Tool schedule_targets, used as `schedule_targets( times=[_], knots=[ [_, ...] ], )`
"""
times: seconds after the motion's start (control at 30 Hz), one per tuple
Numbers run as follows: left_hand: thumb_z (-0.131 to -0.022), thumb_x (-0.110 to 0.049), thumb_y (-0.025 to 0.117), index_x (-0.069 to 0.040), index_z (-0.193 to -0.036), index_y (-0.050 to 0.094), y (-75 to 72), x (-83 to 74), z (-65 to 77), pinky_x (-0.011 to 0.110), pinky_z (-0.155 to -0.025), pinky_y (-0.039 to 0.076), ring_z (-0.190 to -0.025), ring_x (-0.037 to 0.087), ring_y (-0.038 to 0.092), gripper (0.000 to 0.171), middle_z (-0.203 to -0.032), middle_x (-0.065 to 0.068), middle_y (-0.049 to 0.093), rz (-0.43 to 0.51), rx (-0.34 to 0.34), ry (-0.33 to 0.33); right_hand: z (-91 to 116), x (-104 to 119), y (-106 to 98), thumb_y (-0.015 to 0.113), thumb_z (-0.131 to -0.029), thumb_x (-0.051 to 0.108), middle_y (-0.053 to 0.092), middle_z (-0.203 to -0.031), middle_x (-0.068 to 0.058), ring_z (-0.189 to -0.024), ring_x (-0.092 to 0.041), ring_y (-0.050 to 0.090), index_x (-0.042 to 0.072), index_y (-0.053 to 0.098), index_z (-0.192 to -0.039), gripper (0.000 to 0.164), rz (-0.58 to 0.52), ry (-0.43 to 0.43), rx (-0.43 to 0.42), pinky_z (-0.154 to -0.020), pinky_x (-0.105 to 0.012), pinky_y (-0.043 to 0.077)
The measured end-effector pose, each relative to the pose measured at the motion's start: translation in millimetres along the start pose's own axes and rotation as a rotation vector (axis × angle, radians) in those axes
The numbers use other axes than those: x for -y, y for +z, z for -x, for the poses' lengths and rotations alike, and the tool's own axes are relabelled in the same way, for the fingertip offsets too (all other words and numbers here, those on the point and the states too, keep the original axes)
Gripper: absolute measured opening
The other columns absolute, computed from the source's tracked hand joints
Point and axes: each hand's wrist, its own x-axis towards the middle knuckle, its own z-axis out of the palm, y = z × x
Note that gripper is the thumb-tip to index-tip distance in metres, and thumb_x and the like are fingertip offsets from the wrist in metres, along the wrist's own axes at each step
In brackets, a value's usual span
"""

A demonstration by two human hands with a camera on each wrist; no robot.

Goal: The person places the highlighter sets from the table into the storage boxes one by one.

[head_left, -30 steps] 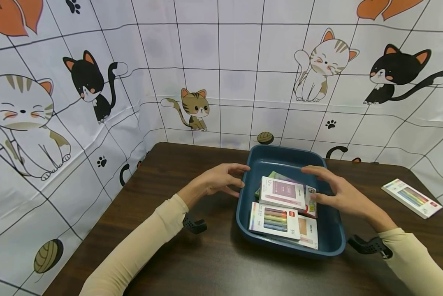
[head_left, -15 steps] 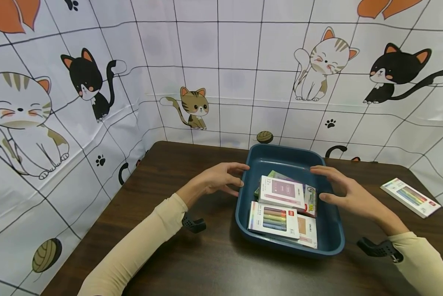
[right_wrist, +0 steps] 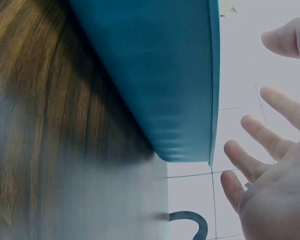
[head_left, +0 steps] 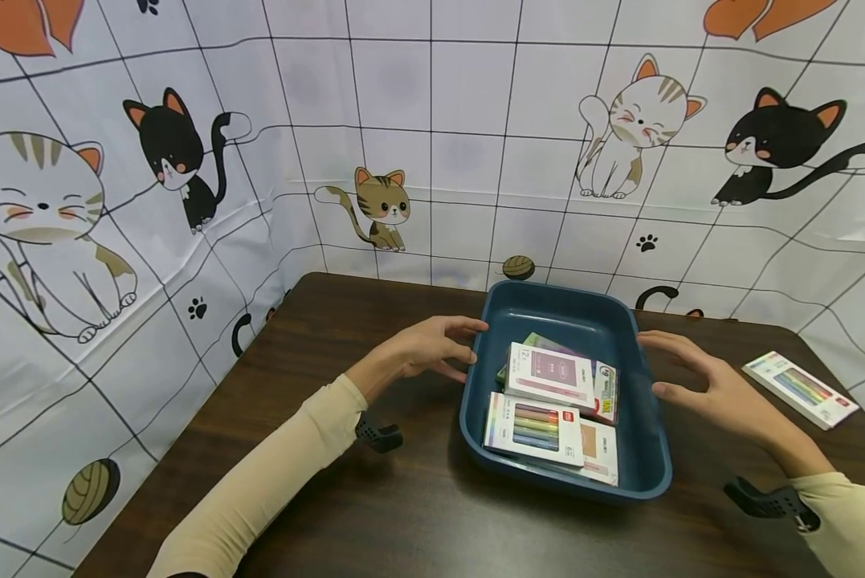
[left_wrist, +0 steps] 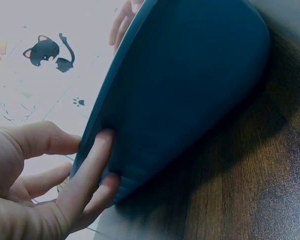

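Note:
A dark blue plastic bin (head_left: 569, 309) stands on the table with several flat boxes in it. On top lie a pink-and-white box (head_left: 551, 375) and a white box with a window of coloured sticks (head_left: 536, 429). Below them, a white box with an orange label (head_left: 601, 449), a red-edged pack (head_left: 605, 389) and a green packet (head_left: 533, 341) show in part. My left hand (head_left: 432, 349) is at the bin's left side, its fingertips against the outer wall and rim (left_wrist: 97, 107). My right hand (head_left: 714, 389), fingers spread and holding nothing, hovers by the right rim (right_wrist: 215, 75).
Another white box with a window of coloured sticks (head_left: 801, 389) lies on the dark wooden table (head_left: 374, 514), right of the bin. A white cloth with cartoon cats (head_left: 468, 160) rises behind the table and along its left side.
My right hand has moved right, from over the bin's interior to its right rim, carrying nothing. The left hand and the boxes have stayed where they were.

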Motion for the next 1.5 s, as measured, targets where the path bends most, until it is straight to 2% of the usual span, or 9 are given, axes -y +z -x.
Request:
schedule_targets(
  times=[0.17,0.23,0.43,0.73,1.13,1.23,1.33,1.43,1.5],
  knots=[
    [-0.092,0.003,0.071,-0.012,-0.150,0.049,-0.6,2.1,-0.2,0.049,-0.083,0.059,-0.120,0.046,0.057,0.063,-0.153,0.023,0.038,0.015,0.008,0.012,3,-6,-4,0.072,-0.096,0.011,0.037,-0.158,-0.001,-0.137,0.001,0.033,0.021,0.046,-0.153,0.064,-0.004,0.016,-0.001,-0.102,-0.020,0.033],
    [-0.092,0.002,0.071,-0.013,-0.149,0.050,-0.5,2.3,0.3,0.049,-0.083,0.059,-0.121,0.047,0.057,0.063,-0.153,0.023,0.037,0.018,0.010,0.016,4,-10,-6,0.071,-0.096,0.012,0.038,-0.157,-0.001,-0.136,0.001,0.034,0.021,0.046,-0.153,0.063,0.006,0.024,-0.007,-0.098,-0.011,0.031],
    [-0.092,0.001,0.072,-0.013,-0.149,0.051,0.2,1.1,0.5,0.048,-0.082,0.059,-0.120,0.045,0.058,0.063,-0.153,0.023,0.037,0.013,0.006,0.016,9,-26,-11,0.070,-0.098,0.018,0.042,-0.154,-0.001,-0.132,-0.003,0.039,0.025,0.045,-0.154,0.062,0.032,0.093,-0.036,-0.092,-0.010,0.034],
    [-0.093,0.004,0.070,-0.009,-0.151,0.048,1.2,-0.8,-3.7,0.050,-0.083,0.059,-0.120,0.044,0.059,0.064,-0.152,0.021,0.039,0.004,0.002,0.016,29,-54,-25,0.067,-0.100,0.013,0.046,-0.147,0.004,-0.121,0.010,0.044,0.016,0.045,-0.153,0.058,0.015,0.121,-0.088,-0.087,-0.008,0.040],
    [-0.091,-0.001,0.074,-0.011,-0.150,0.049,-0.1,0.9,-1.7,0.048,-0.082,0.059,-0.120,0.046,0.058,0.065,-0.153,0.023,0.038,0.011,0.004,0.015,47,-78,-43,0.071,-0.098,0.021,0.051,-0.140,0.008,-0.115,0.015,0.042,0.019,0.048,-0.151,0.058,0.123,0.225,-0.124,-0.080,-0.005,0.038],
    [-0.091,-0.001,0.075,-0.012,-0.149,0.051,-0.3,0.9,-1.4,0.048,-0.082,0.060,-0.119,0.045,0.059,0.064,-0.152,0.024,0.038,0.009,0.002,0.022,52,-81,-47,0.071,-0.099,0.022,0.047,-0.136,0.017,-0.118,0.011,0.041,0.020,0.046,-0.153,0.060,0.136,0.235,-0.127,-0.079,-0.004,0.036],
    [-0.091,-0.001,0.074,-0.013,-0.148,0.052,-0.5,0.6,-1.1,0.048,-0.081,0.060,-0.118,0.044,0.060,0.063,-0.152,0.022,0.039,0.004,-0.002,0.021,56,-84,-50,0.070,-0.099,0.023,0.047,-0.138,0.015,-0.126,-0.001,0.042,0.020,0.044,-0.155,0.062,0.140,0.245,-0.120,-0.080,-0.005,0.035],
    [-0.092,-0.001,0.074,-0.013,-0.149,0.051,-0.7,1.1,-1.1,0.048,-0.082,0.059,-0.118,0.043,0.060,0.063,-0.151,0.021,0.040,0.003,0.000,0.015,60,-87,-51,0.069,-0.100,0.023,0.047,-0.147,-0.007,-0.138,-0.029,0.042,0.018,0.040,-0.157,0.064,0.136,0.249,-0.106,-0.079,-0.005,0.034],
    [-0.092,-0.001,0.074,-0.013,-0.150,0.050,-0.6,1.4,-0.8,0.049,-0.082,0.059,-0.119,0.044,0.059,0.064,-0.152,0.021,0.040,0.004,0.000,0.012,62,-91,-52,0.068,-0.101,0.023,0.042,-0.151,-0.021,-0.135,-0.051,0.038,0.017,0.037,-0.159,0.066,0.128,0.253,-0.092,-0.077,-0.004,0.033]
  ],
)
